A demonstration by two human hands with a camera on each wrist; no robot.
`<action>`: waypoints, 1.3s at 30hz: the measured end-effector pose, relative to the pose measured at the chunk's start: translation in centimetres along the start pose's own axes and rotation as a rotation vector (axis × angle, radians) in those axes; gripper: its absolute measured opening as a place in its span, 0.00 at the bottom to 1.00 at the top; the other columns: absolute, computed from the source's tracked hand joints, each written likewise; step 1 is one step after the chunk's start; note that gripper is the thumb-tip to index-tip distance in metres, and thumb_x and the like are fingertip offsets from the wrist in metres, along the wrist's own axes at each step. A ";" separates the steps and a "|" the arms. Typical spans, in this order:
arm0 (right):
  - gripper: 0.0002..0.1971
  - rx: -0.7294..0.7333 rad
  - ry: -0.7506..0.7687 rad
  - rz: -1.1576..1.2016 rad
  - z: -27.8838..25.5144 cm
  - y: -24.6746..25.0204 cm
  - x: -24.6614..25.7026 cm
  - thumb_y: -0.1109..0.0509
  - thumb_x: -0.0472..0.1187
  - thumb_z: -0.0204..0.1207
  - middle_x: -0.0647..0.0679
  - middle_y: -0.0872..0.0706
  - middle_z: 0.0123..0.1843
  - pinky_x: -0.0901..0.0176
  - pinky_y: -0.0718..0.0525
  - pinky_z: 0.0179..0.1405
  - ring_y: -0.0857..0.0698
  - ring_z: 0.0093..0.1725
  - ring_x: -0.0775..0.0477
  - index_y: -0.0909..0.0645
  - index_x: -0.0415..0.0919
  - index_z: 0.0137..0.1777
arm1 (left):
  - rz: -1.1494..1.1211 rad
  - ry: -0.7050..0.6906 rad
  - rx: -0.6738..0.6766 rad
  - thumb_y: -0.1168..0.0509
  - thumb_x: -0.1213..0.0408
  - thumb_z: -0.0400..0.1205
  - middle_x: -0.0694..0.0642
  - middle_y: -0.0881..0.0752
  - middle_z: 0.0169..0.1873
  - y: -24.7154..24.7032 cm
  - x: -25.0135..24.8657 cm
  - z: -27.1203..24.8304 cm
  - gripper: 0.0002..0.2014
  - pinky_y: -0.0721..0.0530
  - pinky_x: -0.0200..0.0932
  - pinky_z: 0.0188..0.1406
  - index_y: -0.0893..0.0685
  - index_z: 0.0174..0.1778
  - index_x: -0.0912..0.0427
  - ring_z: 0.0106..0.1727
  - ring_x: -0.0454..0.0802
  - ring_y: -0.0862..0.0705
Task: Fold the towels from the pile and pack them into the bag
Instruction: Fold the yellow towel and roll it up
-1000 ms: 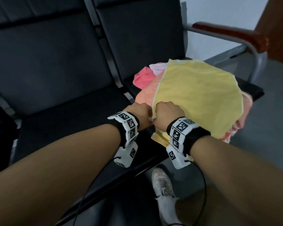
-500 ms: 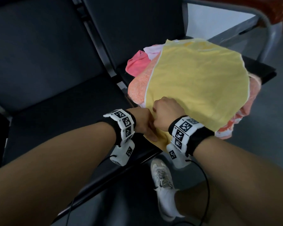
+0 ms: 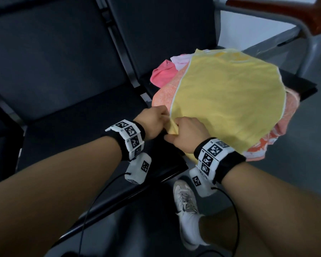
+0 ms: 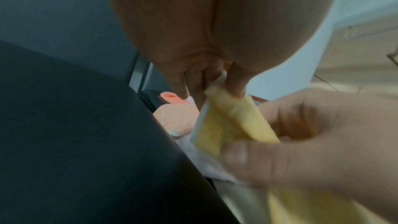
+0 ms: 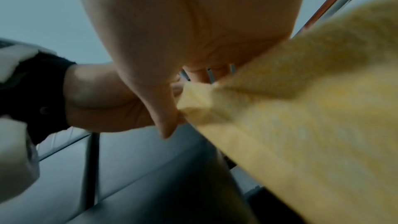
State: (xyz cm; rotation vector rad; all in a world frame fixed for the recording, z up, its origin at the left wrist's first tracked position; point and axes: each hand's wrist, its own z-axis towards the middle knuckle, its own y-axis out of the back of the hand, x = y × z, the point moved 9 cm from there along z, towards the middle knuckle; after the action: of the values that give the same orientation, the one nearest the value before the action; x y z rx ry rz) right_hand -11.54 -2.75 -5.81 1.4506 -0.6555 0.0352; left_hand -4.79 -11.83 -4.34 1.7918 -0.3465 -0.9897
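The fingers (image 4: 237,83) of the left hand (image 3: 152,121) are curling inward and pinching the near corner of a yellow towel (image 3: 228,101) between thumb and fingertips. Right beside them, the fingers of the right hand (image 3: 188,134) are also curling closed, with the thumb pressing the same bunched yellow corner against them. The two hands are touching, or nearly so, at that corner, just above the front edge of a dark seat (image 3: 78,130).

From the corner, the yellow towel is spreading away from the person, lying fairly flat and draping over the top of a towel pile (image 3: 165,97). It has a thin pale border along its edges. Under it, an orange-peach towel is showing at the left and right sides, a bright pink towel (image 3: 163,75) is poking out at the far left, and a pale pink-white one is peeking out behind that. An orange and white patterned cloth is hanging at the pile's near right edge.

The pile is sitting on the right-hand seat of a row of black padded chairs, next to a metal armrest (image 3: 278,17) with a reddish-brown top. Both wrists are wearing black bands with black-and-white square markers. Below the seat edge, a white sneaker (image 3: 185,203) is standing on the grey floor.
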 end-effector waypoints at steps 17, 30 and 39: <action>0.14 -0.208 -0.033 -0.210 -0.5 2.2 5.3 0.30 0.37 0.75 0.44 0.15 0.58 0.48 0.23 0.51 0.16 0.57 0.36 0.19 0.42 0.62 | -0.252 0.071 -0.588 0.46 0.56 0.92 0.52 0.18 0.37 11.2 6.9 -8.3 0.10 0.25 0.46 0.37 0.24 0.53 0.57 0.42 0.52 0.20; 0.18 -0.214 -0.245 -0.159 2.7 0.7 2.2 0.30 0.40 0.79 0.38 0.26 0.66 0.49 0.26 0.46 0.20 0.61 0.30 0.20 0.45 0.69 | -0.345 0.116 -0.436 0.25 0.45 0.79 0.49 0.11 0.39 10.6 10.0 -11.0 0.14 0.15 0.41 0.34 0.16 0.46 0.51 0.40 0.46 0.13; 0.12 -0.554 0.049 0.122 2.4 4.6 6.7 0.37 0.27 0.76 0.34 0.16 0.55 0.45 0.26 0.48 0.18 0.52 0.29 0.19 0.33 0.58 | -0.224 0.068 -0.171 0.19 0.48 0.73 0.56 0.16 0.69 7.1 7.1 -8.7 0.49 0.19 0.48 0.67 0.41 0.85 0.29 0.75 0.52 0.23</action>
State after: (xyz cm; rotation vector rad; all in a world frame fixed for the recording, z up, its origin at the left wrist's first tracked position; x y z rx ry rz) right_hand -8.85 -6.71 1.14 0.8732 -0.6499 -0.0157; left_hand 7.66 -13.88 -0.19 1.7283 -0.0170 -1.0766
